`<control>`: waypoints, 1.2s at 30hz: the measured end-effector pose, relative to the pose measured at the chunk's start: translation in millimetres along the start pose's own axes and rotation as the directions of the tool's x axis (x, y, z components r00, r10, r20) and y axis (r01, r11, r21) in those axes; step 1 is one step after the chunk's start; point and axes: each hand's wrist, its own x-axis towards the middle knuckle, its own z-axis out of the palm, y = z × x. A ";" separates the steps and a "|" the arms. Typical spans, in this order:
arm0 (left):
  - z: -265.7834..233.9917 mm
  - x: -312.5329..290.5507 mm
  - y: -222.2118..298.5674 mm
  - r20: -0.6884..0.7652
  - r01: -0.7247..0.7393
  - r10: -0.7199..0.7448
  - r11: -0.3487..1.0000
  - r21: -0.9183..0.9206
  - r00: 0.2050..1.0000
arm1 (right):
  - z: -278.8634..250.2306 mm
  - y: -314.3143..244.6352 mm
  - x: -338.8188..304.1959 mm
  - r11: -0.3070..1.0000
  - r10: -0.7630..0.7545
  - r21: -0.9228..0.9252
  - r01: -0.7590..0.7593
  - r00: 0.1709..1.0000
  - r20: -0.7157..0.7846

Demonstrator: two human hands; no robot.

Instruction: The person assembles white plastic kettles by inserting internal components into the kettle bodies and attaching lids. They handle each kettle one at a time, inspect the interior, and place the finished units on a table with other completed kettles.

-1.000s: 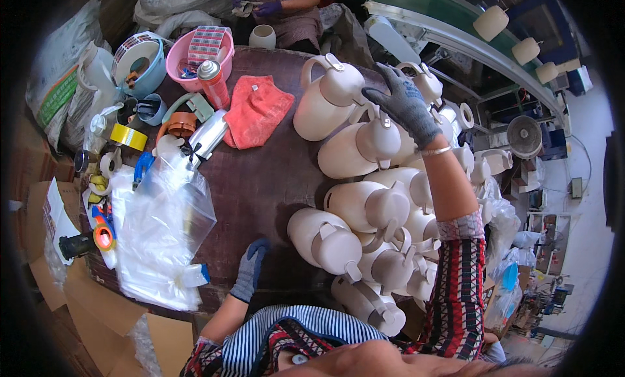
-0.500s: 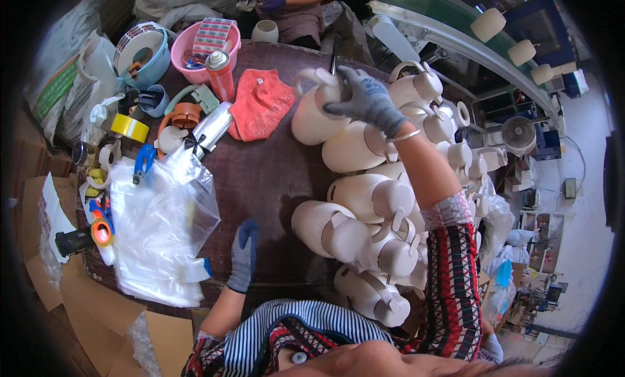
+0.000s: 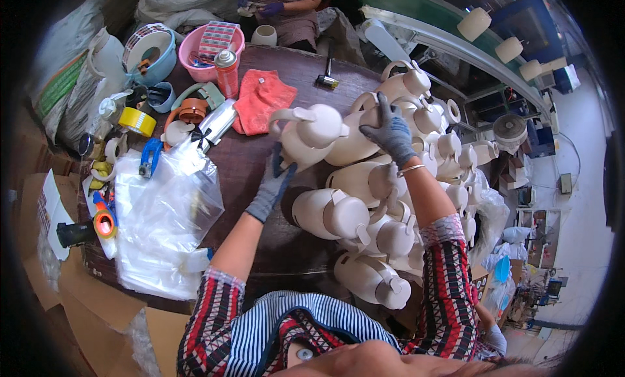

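Observation:
A cream vacuum jug with a paler lid and a loop handle is tilted over the middle of the table. My left hand, in a grey glove, grips its lower side, fingers partly hidden beneath. My right hand, gloved in grey as well, has thumb and fingers apart, beside another cream jug in the group; whether it touches that jug is unclear. Several more jugs, like this one, lie on their sides at the right, lids toward me or rightward.
Clear plastic bags cover the table's left part. Behind them are yellow tape, a spray can, a red cloth and a pink basin. A black-handled tool lies at the back. Across the table sits a person.
My left hand has risen from the near table and taken hold of the jug. My right hand has left its lid and moved right. The jug is nearer and tilted differently.

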 end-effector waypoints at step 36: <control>-144.2 -343.9 161.2 0.126 0.019 -0.067 0.935 0.354 0.990 | 67.0 -228.7 -400.5 0.459 0.013 0.882 -0.110 0.993 0.118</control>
